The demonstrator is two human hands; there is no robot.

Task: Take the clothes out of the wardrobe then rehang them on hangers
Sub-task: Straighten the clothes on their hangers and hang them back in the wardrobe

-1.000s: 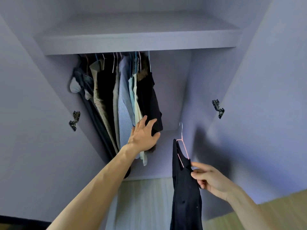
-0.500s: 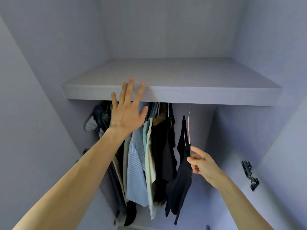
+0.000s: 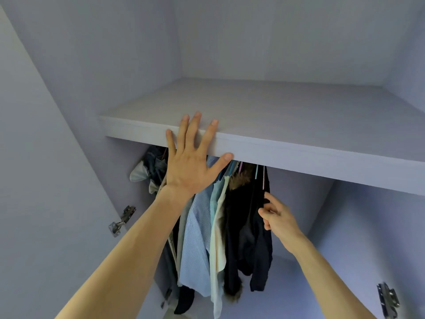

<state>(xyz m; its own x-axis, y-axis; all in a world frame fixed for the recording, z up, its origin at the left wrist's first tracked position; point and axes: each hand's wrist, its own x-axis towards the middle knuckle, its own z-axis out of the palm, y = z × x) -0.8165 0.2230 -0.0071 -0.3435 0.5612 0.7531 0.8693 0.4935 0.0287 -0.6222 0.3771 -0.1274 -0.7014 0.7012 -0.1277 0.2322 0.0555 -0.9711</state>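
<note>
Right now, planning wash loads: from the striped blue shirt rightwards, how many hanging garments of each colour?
Light blue striped shirt: 1
Pale green shirt: 1
Cream shirt: 1
Black fur-trimmed coat: 1
Dark navy garment: 1
Total: 5

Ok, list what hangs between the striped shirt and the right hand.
Head view: pale shirts, a fur-trimmed black coat, then the dark garment the right hand touches.

black top [image 3: 259,238]: dark, hanging limp on a thin pink hanger [image 3: 263,183], end of the row
rest of the rack: fur-trimmed coat [image 3: 239,183], cream shirt [image 3: 218,238], striped blue shirt [image 3: 197,238], all squished together at its 9 o'clock
</note>
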